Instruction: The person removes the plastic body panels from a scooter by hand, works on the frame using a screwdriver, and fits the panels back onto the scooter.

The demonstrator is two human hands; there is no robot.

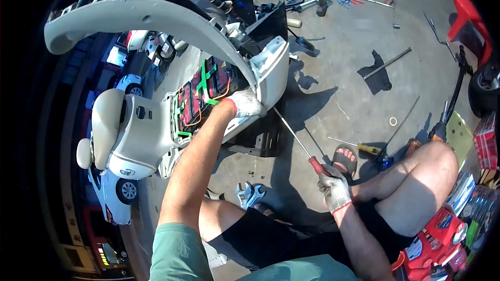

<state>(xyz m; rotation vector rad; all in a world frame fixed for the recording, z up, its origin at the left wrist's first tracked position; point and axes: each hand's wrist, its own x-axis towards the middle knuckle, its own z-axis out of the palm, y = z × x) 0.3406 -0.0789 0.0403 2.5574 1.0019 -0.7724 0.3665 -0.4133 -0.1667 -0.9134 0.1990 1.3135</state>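
A cream-white scooter [136, 143] stands at the left with its floor section uncovered. My left hand [249, 105], in a white glove with a red cuff, is closed at the lower edge of the front body panel [273, 75]; its fingertips are partly hidden. Beside that hand, red-and-black batteries [207, 89] lie in the floor bay under green straps. In my right hand [334, 190], also gloved, is a long screwdriver [294, 134] by its red handle. Its shaft slants up and left, and the tip comes close to the panel's bottom edge; whether they touch, I cannot tell.
Adjustable wrenches [248, 195] lie between my feet. A yellow-handled screwdriver [369, 149] is by my right foot. Farther off are a hammer [321, 0], a black cloth [376, 75] under a metal rod, and a ring [393, 121]. A red toolbox [435, 239] stands at the lower right.
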